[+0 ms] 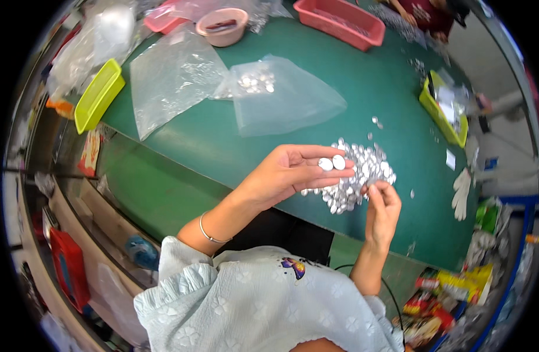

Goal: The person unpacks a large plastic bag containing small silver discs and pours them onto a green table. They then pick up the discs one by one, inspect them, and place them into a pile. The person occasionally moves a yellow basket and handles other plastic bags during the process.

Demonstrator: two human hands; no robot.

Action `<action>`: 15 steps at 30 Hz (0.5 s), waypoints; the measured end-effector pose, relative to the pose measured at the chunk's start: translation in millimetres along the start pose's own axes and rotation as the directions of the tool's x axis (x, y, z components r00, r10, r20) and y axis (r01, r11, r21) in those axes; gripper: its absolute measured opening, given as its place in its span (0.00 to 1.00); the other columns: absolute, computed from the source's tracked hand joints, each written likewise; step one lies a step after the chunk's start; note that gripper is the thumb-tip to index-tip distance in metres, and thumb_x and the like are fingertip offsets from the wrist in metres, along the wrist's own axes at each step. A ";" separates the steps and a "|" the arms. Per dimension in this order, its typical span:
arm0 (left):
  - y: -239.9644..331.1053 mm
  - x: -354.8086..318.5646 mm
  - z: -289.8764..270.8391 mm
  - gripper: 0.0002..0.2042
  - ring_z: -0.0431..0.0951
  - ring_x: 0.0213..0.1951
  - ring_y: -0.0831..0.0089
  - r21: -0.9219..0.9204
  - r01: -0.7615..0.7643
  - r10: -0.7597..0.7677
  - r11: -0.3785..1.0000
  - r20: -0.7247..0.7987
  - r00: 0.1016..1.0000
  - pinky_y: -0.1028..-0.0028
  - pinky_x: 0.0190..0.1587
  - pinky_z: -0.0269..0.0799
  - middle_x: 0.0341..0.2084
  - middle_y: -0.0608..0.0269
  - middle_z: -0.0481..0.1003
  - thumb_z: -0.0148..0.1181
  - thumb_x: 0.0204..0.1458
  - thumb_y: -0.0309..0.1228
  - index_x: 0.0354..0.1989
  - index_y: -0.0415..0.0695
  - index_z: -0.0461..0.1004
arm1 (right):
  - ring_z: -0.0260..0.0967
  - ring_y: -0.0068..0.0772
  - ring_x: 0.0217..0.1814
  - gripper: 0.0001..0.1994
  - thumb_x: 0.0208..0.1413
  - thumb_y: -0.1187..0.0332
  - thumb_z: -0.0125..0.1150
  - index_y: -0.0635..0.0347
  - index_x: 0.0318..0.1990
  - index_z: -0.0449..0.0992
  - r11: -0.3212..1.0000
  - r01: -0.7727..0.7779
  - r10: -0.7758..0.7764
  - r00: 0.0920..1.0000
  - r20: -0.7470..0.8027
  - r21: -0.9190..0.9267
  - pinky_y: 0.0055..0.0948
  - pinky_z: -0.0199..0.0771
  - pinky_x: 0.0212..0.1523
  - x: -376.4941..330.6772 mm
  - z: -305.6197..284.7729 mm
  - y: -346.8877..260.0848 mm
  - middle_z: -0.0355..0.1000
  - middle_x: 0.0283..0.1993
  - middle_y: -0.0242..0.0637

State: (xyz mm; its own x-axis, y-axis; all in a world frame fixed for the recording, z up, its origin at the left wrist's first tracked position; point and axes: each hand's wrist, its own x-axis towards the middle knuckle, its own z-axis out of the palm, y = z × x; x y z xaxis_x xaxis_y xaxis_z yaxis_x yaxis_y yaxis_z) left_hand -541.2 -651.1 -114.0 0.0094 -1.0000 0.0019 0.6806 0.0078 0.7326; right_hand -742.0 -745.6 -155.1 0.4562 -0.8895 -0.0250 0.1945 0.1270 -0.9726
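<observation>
My left hand (293,170) is turned up over the heap, its fingers stretched out. Two small round silver-white discs (331,163) lie on those fingers, the thumb beside them. Below and beyond it spreads a heap of shiny silver discs (369,161) on the green table (222,158). At the heap's near right side my right hand (382,205) has thumb and forefinger pressed together. Whatever sits in that pinch is too small to make out.
More discs lie under a clear bag (287,102); another plastic bag (173,79) is beside it. Around the table stand a yellow-green tray (99,97), a pink bowl (222,36), a pink basin (340,29) and a filled yellow-green basket (442,111). A white glove (460,195) lies right. Another person (428,14) works at the far right.
</observation>
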 end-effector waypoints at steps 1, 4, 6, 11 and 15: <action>5.2 0.8 0.0 0.19 0.66 0.52 0.54 -0.013 0.008 -0.008 1.000 0.021 1.000 0.69 0.53 0.65 0.48 0.37 0.64 0.46 0.52 0.22 0.53 0.27 0.58 | 0.66 0.20 0.32 0.02 0.50 0.77 0.55 0.66 0.32 0.71 1.000 0.014 -0.014 1.000 0.002 0.015 0.19 0.64 0.36 -2.3 -0.4 0.5 0.70 0.30 0.32; 17.6 0.4 -0.2 0.18 0.68 0.50 0.57 -0.058 0.036 -0.032 0.998 0.077 0.996 0.71 0.52 0.67 0.45 0.37 0.67 0.47 0.52 0.20 0.51 0.26 0.59 | 0.67 0.22 0.32 0.02 0.50 0.77 0.55 0.66 0.32 0.71 0.999 0.021 -0.022 0.999 0.026 0.050 0.21 0.65 0.37 -6.8 1.5 -0.7 0.69 0.31 0.33; 24.2 -1.5 1.1 0.18 0.68 0.50 0.57 -0.056 0.020 -0.014 0.998 0.098 0.995 0.71 0.52 0.67 0.45 0.37 0.66 0.47 0.51 0.20 0.51 0.26 0.60 | 0.67 0.22 0.32 0.02 0.50 0.78 0.55 0.66 0.32 0.71 0.998 0.018 -0.021 0.998 0.053 0.063 0.21 0.66 0.37 -7.4 2.9 -2.9 0.69 0.31 0.33; 30.1 -6.7 5.4 0.19 0.68 0.51 0.56 0.003 0.012 -0.012 1.000 0.109 0.994 0.70 0.52 0.67 0.47 0.37 0.65 0.47 0.50 0.20 0.51 0.26 0.60 | 0.67 0.22 0.32 0.02 0.50 0.78 0.55 0.66 0.31 0.71 0.993 0.055 -0.063 0.995 0.075 0.104 0.20 0.65 0.37 -10.5 10.7 -10.1 0.69 0.32 0.34; 29.5 -7.4 11.1 0.20 0.67 0.51 0.53 0.031 0.008 -0.012 0.999 0.134 0.991 0.69 0.52 0.66 0.48 0.36 0.64 0.48 0.50 0.22 0.52 0.26 0.59 | 0.66 0.22 0.33 0.01 0.50 0.78 0.55 0.67 0.30 0.71 0.988 0.113 -0.123 0.989 0.083 0.109 0.20 0.64 0.37 -13.8 19.8 -21.6 0.68 0.32 0.34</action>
State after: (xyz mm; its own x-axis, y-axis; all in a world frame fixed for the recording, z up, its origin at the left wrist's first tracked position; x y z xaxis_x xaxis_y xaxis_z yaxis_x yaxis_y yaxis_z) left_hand -529.3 -643.6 -84.9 -0.0970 -0.9917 0.0840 0.6578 -0.0006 0.7532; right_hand -735.4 -727.3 -129.3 0.4991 -0.8591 0.1136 0.3387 0.0727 -0.9381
